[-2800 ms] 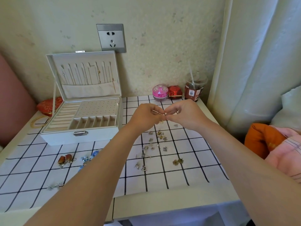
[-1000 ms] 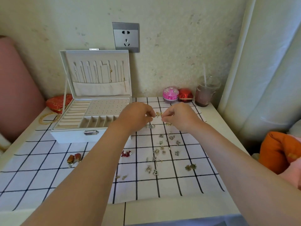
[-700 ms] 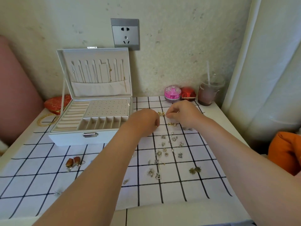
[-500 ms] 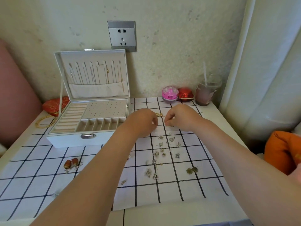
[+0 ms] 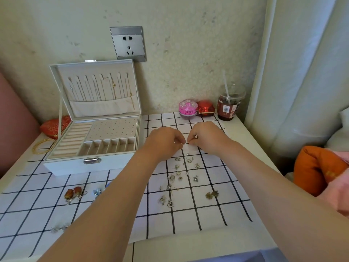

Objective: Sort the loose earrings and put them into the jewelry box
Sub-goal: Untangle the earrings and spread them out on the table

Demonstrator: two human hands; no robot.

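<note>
Hands (image 5: 164,143) (image 5: 207,138) lowered; loose earrings (image 5: 172,177) just before them.

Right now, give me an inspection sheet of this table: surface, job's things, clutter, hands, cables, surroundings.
Surface: table under a flat white grid cloth.
Job's things: jewelry box open, lid upright; loose earrings scattered on the cloth near the hands; a red-brown pair nearer the jewelry box.
Clutter: pink pot, red box, drink cup by the wall; red pouch, gold bangle left of the jewelry box.
Hands: left hand and right hand low over the cloth, fingertips pinched, almost meeting; what they pinch is too small to tell.
Cables: nothing seen; wall socket unused.
Surroundings: curtain at right, orange cushion below it.
</note>
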